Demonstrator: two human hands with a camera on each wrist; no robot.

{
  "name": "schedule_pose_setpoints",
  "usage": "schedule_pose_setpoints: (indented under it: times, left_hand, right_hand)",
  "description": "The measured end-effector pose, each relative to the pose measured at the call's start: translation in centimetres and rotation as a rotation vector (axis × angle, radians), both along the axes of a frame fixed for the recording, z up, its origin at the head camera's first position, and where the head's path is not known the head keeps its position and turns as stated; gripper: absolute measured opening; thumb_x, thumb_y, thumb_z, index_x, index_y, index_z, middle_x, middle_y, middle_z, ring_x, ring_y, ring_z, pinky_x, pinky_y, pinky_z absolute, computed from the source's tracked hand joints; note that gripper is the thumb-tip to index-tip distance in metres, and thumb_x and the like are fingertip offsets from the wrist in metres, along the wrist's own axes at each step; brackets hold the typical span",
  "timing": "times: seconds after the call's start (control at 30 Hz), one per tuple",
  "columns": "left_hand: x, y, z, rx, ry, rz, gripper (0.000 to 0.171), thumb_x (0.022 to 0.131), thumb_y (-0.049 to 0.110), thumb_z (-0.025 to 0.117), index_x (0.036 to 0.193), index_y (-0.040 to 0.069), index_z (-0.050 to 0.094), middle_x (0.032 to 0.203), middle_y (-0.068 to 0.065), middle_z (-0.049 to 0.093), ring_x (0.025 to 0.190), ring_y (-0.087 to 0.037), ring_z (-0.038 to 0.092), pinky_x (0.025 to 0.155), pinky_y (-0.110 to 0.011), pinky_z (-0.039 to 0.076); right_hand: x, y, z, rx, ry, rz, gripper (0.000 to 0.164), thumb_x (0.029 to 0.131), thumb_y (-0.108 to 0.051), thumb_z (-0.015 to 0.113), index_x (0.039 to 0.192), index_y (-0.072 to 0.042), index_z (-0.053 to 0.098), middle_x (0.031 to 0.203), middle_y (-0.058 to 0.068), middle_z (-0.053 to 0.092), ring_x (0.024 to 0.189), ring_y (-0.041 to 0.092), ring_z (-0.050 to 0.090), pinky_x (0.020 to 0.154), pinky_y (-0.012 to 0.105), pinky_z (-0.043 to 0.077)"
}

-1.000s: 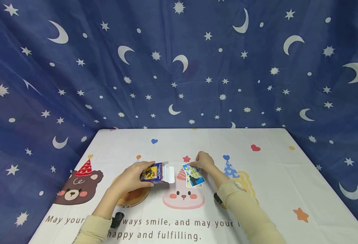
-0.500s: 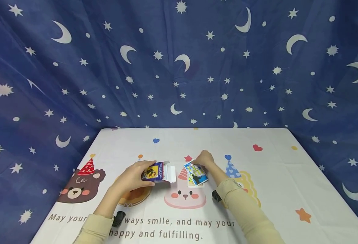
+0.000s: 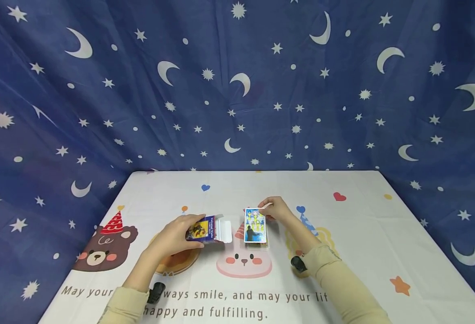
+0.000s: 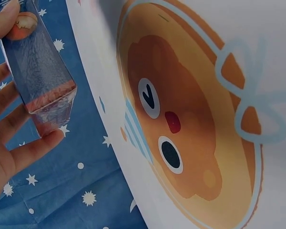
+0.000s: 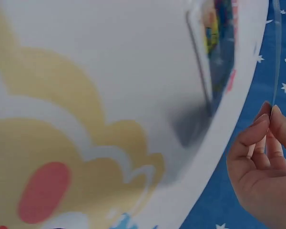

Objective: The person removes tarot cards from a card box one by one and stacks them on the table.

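Observation:
My left hand (image 3: 175, 236) grips a small dark-blue tarot card box (image 3: 200, 230) from its left side. The box's end flap (image 3: 224, 231) stands open toward the right, its white inside showing. In the left wrist view, thumb and fingers wrap the box (image 4: 40, 67) along its sides. My right hand (image 3: 277, 210) pinches one tarot card (image 3: 255, 225) at its upper right corner; the picture shows yellow shapes on blue above a dark figure. Seen edge-on in the right wrist view, that card (image 5: 277, 52) stands apart from a pile of cards (image 5: 224, 52) on the table.
A white tablecloth (image 3: 237, 189) printed with cartoon animals, hearts and lettering covers the table. Behind it hangs a dark-blue curtain (image 3: 261, 135) with moons and stars. A black wrist device (image 3: 156, 292) sits by the left sleeve and another (image 3: 298, 263) by the right.
My right hand has turned the card from slanted to nearly straight and shifted it slightly up and left over the pile. My left hand keeps the box in place.

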State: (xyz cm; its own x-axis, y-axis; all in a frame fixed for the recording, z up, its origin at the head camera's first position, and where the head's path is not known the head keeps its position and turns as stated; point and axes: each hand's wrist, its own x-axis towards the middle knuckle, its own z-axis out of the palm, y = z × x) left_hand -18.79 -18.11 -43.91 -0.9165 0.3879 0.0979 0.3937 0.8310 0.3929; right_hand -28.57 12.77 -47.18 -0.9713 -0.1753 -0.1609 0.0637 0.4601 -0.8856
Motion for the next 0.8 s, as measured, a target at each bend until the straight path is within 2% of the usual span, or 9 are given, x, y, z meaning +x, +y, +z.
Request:
schedule_pose_setpoints:
  times: [0.1, 0.2, 0.33, 0.47, 0.6, 0.8]
  left_hand:
    - [0.0, 0.0, 0.0, 0.002, 0.006, -0.001, 0.077, 0.07, 0.032, 0.082, 0.136, 0.01, 0.05, 0.133, -0.012, 0.056, 0.122, -0.034, 0.051, 0.102, -0.053, 0.042]
    - [0.0, 0.0, 0.0, 0.007, -0.001, 0.006, 0.076, 0.07, 0.032, 0.082, 0.136, 0.011, 0.05, 0.133, -0.012, 0.056, 0.122, -0.034, 0.051, 0.102, -0.053, 0.042]
    - [0.1, 0.0, -0.1, 0.014, -0.005, 0.005, 0.076, 0.07, 0.031, 0.082, 0.135, 0.01, 0.05, 0.133, -0.013, 0.056, 0.123, -0.034, 0.051, 0.103, -0.053, 0.042]
    - [0.2, 0.1, -0.2, 0.017, 0.001, 0.0, 0.076, 0.07, 0.031, 0.083, 0.135, 0.01, 0.05, 0.133, -0.013, 0.056, 0.123, -0.034, 0.051, 0.102, -0.053, 0.042]
    - [0.2, 0.0, -0.2, 0.016, 0.001, 0.011, 0.076, 0.07, 0.032, 0.083, 0.136, 0.01, 0.05, 0.133, -0.013, 0.056, 0.122, -0.034, 0.051, 0.102, -0.054, 0.043]
    - [0.2, 0.0, -0.2, 0.02, 0.0, 0.002, 0.076, 0.07, 0.032, 0.082, 0.136, 0.01, 0.05, 0.133, -0.013, 0.056, 0.122, -0.034, 0.051, 0.102, -0.053, 0.043]
  right_hand:
    - [0.0, 0.2, -0.5, 0.041, 0.029, -0.034, 0.013, 0.083, -0.002, 0.067, 0.094, 0.005, 0.065, 0.055, -0.002, 0.053, 0.046, 0.007, 0.043, 0.046, 0.019, 0.04]
    - [-0.3, 0.3, -1.1, 0.049, 0.01, -0.057, 0.013, 0.083, -0.001, 0.066, 0.094, 0.005, 0.065, 0.055, 0.0, 0.053, 0.046, 0.007, 0.043, 0.046, 0.018, 0.04]
    - [-0.8, 0.6, -2.5, 0.042, -0.014, -0.041, 0.01, 0.082, -0.002, 0.067, 0.091, 0.002, 0.066, 0.057, 0.003, 0.056, 0.046, 0.009, 0.045, 0.046, 0.021, 0.042]
    - [-1.2, 0.8, -3.7, 0.05, 0.012, -0.026, 0.005, 0.081, -0.004, 0.069, 0.085, -0.002, 0.066, 0.059, 0.003, 0.055, 0.048, 0.011, 0.046, 0.046, 0.023, 0.044]
    - [-0.6, 0.4, -3.3, 0.093, 0.02, -0.067, 0.007, 0.082, 0.0, 0.066, 0.088, 0.003, 0.067, 0.065, 0.006, 0.054, 0.053, 0.012, 0.047, 0.048, 0.021, 0.045]
    - [0.4, -0.1, -2.6, 0.15, 0.074, -0.076, 0.009, 0.083, 0.0, 0.065, 0.09, 0.005, 0.067, 0.067, 0.003, 0.051, 0.055, 0.008, 0.044, 0.047, 0.015, 0.04]
